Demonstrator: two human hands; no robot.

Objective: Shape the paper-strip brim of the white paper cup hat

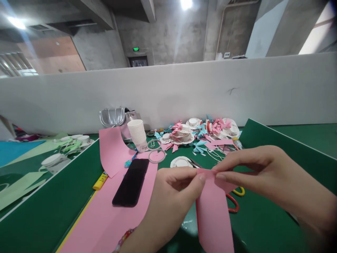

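Between my two hands hangs a folded strip of pink paper point(214, 214) above the green table. My left hand point(176, 196) pinches its top left edge between thumb and forefinger. At the top right corner, the thumb and forefinger of my right hand point(250, 168) are closed on the same paper. Behind the strip lie scissors, their red and yellow handles point(233, 203) partly hidden by the paper and my right hand. A small white paper plate point(181, 162) rests just beyond my fingertips.
Large pink sheets point(86, 228) lie at left under a black phone point(131, 182). Nearby are a yellow glue tube point(100, 181), stacked paper cups point(137, 131), tape rings point(157, 156) and a silver bag point(113, 117). Pink and blue paper crafts point(184, 133) pile up at the back. Low green dividers point(52, 189) flank the table.
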